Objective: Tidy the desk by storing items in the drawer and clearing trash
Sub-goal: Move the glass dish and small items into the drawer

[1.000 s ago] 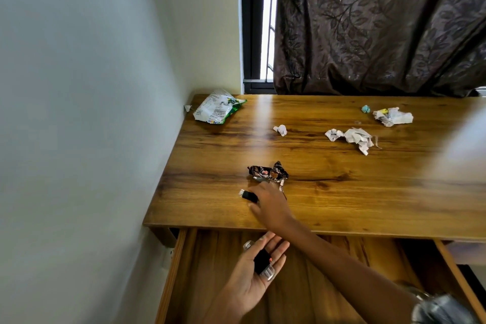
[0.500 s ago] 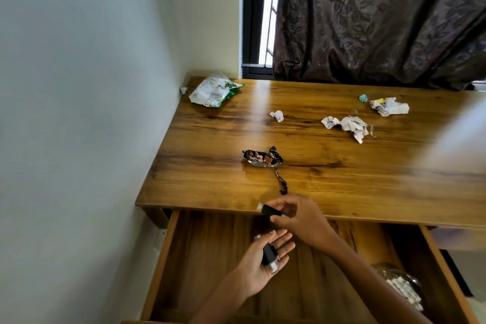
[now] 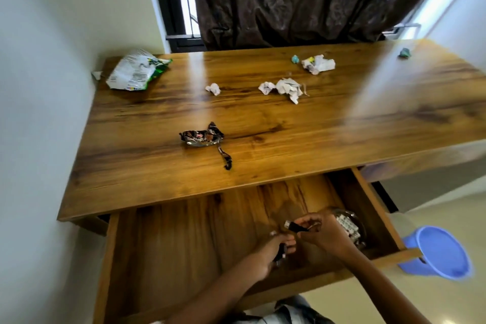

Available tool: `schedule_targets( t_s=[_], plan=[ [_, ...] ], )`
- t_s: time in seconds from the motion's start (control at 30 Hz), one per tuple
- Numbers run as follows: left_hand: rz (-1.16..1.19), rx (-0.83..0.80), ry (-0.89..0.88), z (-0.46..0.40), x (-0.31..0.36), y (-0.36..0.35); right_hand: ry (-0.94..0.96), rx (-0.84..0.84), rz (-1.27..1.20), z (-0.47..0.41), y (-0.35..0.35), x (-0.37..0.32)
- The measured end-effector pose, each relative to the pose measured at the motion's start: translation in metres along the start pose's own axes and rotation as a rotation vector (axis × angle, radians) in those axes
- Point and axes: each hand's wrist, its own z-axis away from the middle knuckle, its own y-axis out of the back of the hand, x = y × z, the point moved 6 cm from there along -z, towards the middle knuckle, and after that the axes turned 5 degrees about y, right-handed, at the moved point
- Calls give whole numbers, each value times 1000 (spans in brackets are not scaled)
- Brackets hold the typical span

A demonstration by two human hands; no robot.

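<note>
A: What's different on the desk since a second ago?

B: The small black stick with the pale cap has left the front edge. A second ago the right hand was reaching over it on the wood; now both hands are down over the open drawer.

A: So the drawer is where things stand?

B: Yes. It is pulled well out below the front edge, and a clear jar lies in its right part, partly hidden behind the right hand.

A: And the grip on each side?

B: The right hand pinches the black stick between thumb and fingers, above the drawer floor. The left hand is curled round another small dark piece, which half a second ago lay on its open palm. The hands are close together.

A: What does that mean for the job?

B: I'd judge the storing half nearly done; the two small pieces only need setting down in the drawer. The trash half looks untouched.

A: Which trash?

B: The white-and-green snack bag at the far left corner, crumpled paper towards the far edge, a dark foil wrapper near the middle. A blue bucket stands on the floor, right of the drawer.
</note>
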Motion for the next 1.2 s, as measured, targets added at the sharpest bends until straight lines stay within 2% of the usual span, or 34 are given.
schedule_targets(
  t_s=[0.27, 0.47, 0.83, 1.03, 1.2],
  plan=[
    [-26, 38, 7, -7, -8, 3, -56, -12, -3, 5, 3, 20],
    [-127, 128, -117, -3, -3, 19, -33, -50, 35, -2, 2, 17],
    [-406, 294, -386, 10, 10, 27, 82, -346, 296, -19, -39, 2],
    [-528, 396, -488, 16, 14, 27, 18, -287, 259, -22, -53, 8],
    [-554, 513, -440, 19, 8, 46, 6, -302, 319, -21, -56, 13]
  ],
)
